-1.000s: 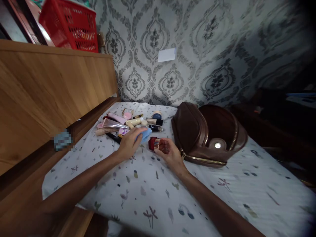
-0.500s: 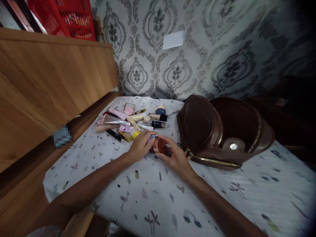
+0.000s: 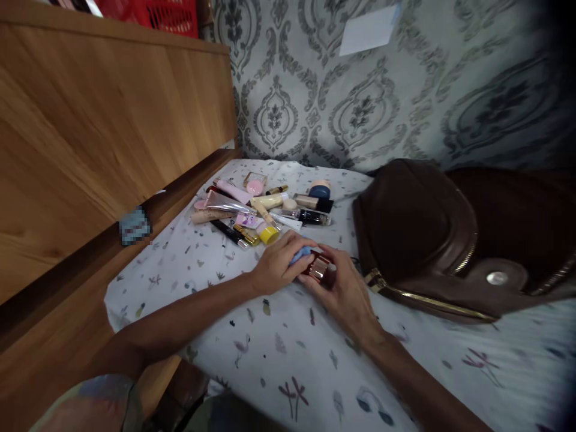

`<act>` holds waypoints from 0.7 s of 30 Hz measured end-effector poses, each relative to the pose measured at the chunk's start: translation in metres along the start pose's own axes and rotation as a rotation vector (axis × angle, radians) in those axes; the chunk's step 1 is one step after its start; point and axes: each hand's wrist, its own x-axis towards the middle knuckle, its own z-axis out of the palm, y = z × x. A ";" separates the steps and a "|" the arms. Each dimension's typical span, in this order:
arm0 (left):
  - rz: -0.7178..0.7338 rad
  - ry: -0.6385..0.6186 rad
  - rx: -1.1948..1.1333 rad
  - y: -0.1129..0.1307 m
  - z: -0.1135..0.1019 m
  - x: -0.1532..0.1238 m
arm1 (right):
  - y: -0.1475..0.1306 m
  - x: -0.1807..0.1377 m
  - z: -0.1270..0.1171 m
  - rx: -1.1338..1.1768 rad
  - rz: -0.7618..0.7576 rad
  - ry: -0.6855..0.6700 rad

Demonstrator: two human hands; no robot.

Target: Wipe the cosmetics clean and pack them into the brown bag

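Right hand [image 3: 348, 294]: fingers clamped around one red container [image 3: 318, 267] with a copper-coloured band, located between the hands. Left hand [image 3: 276, 261]: fingers clamped on one blue cloth [image 3: 300, 254]. Change: a second ago, cloth and container were apart; they now meet, so both hands appear to act on the same item. Far and left of the hands lie the cosmetics [image 3: 227, 204], including one yellow cap [image 3: 269, 234] and one blue jar [image 3: 319, 191]; overlap prevents a full count. One open brown bag [image 3: 405, 228] rests at right on the white printed cover [image 3: 315, 348].
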 end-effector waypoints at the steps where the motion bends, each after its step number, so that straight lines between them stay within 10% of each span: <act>1: -0.015 -0.015 -0.018 -0.002 0.000 0.000 | 0.001 0.000 -0.001 0.018 0.006 -0.017; 9: -0.194 -0.168 -0.263 -0.011 -0.011 0.008 | 0.001 0.003 -0.006 0.137 0.009 -0.109; 21: -0.360 -0.073 -0.302 -0.019 -0.014 0.009 | -0.006 0.008 -0.017 0.202 0.253 -0.222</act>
